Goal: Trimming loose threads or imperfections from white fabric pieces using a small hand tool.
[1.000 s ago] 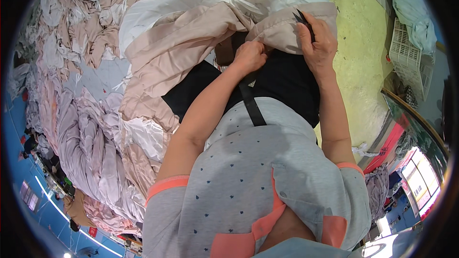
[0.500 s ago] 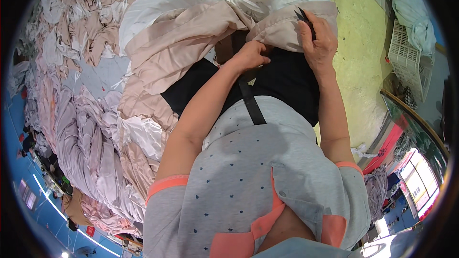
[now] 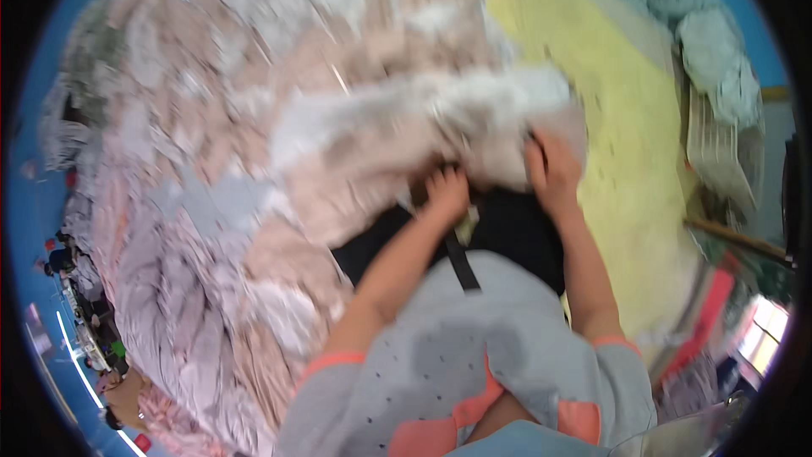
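A beige and white cloth (image 3: 364,152) lies bunched across my lap, over black fabric (image 3: 516,224). My right hand (image 3: 556,173) rests on the cloth's right end, fingers closed. A dark tip at those fingers belongs to small black thread snips (image 3: 533,140), mostly covered by the hand and blurred. My left hand (image 3: 448,193) is at the cloth's near edge, beside a dark brown gap in the folds. Its fingers are bent; what they hold, if anything, is hidden by blur. A black strap (image 3: 462,264) runs down my front below the left hand.
Heaped beige and white cloths (image 3: 211,59) spread ahead and left. Mauve cloth (image 3: 169,313) is piled at the near left. A yellow surface (image 3: 630,195) stretches along the right. Beyond it stands a cream plastic crate (image 3: 715,148) with pale green cloth (image 3: 719,59) over it.
The view has shifted and blurred, so the lap and both hands appear lower. The snips show less in my right hand. My left hand's fingers now point more away from me.
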Tool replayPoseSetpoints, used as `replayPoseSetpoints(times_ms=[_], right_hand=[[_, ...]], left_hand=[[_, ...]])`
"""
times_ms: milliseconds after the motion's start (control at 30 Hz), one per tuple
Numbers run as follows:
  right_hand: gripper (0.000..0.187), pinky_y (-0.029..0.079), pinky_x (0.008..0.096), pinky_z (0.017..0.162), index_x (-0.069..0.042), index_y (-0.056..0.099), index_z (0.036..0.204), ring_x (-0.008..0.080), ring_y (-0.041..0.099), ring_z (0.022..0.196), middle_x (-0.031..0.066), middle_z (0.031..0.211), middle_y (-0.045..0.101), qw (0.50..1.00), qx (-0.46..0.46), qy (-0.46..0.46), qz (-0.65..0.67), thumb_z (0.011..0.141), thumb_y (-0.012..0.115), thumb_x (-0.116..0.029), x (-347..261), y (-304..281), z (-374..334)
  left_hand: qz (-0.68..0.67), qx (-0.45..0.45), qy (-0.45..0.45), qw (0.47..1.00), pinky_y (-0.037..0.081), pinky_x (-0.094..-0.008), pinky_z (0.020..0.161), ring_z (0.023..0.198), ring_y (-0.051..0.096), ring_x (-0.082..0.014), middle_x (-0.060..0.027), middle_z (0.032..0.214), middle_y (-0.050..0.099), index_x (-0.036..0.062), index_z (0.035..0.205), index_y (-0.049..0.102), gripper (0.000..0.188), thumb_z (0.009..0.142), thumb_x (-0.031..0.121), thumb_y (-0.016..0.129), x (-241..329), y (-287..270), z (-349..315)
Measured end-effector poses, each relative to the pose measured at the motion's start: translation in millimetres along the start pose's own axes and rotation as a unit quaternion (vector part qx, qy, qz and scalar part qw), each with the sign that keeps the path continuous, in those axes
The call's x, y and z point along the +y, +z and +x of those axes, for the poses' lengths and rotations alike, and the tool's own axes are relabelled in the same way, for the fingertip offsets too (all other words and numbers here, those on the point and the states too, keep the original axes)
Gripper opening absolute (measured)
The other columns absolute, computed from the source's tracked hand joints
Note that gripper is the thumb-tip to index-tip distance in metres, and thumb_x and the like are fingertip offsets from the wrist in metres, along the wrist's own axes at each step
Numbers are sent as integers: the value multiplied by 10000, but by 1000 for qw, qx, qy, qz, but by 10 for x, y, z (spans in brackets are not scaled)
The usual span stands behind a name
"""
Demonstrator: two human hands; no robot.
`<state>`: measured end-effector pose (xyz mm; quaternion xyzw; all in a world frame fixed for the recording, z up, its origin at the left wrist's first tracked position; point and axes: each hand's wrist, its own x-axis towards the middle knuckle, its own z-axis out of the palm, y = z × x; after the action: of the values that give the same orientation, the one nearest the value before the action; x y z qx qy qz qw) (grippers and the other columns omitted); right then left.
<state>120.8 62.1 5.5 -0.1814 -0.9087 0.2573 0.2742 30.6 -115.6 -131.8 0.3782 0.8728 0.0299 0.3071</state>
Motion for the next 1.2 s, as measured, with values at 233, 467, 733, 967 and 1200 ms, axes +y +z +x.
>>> replayPoseSetpoints(times_ms=[233, 467, 733, 967, 1200], right_hand=[[252, 512, 401, 661, -39, 649, 1086, 341, 634, 766, 154, 879, 639, 999, 38, -6, 34, 840, 673, -91, -77, -44, -196], [279, 498, 392, 621, -40, 642, 1096, 320, 619, 711, 134, 840, 623, 996, 72, -8, 53, 821, 683, -69, -93, -7, -105], [306, 511, 381, 624, -48, 642, 1110, 304, 634, 716, 129, 853, 635, 996, 62, 2, 64, 813, 708, -78, -53, 45, -82], [309, 515, 374, 621, -48, 649, 1103, 293, 635, 709, 119, 849, 636, 997, 63, 0, 52, 805, 718, -87, -64, 28, -90], [306, 503, 362, 584, -47, 653, 1088, 272, 623, 661, 108, 817, 629, 995, 67, 8, 70, 792, 728, -75, -78, 13, -94]], left_hand=[[-86, -155, 15, 984, 486, -539, 915, 1119, 623, -360, -175, 1158, 669, 128, 1200, 648, 442, 821, 349, 705, -22, 136, -30], [-62, -161, 23, 985, 470, -523, 937, 1133, 633, -321, -146, 1191, 673, 88, 1126, 684, 391, 843, 358, 689, -12, 100, 21], [-29, -181, 27, 983, 491, -515, 913, 1112, 638, -325, -133, 1163, 680, 121, 1132, 672, 380, 845, 370, 675, -60, 155, 105], [-36, -176, 25, 983, 482, -515, 917, 1104, 644, -328, -133, 1156, 689, 98, 1093, 705, 364, 843, 361, 683, -13, 163, 118], [-32, -210, 23, 977, 488, -486, 951, 1140, 622, -315, -125, 1210, 659, 163, 1223, 633, 422, 870, 392, 639, 6, 197, 136]])
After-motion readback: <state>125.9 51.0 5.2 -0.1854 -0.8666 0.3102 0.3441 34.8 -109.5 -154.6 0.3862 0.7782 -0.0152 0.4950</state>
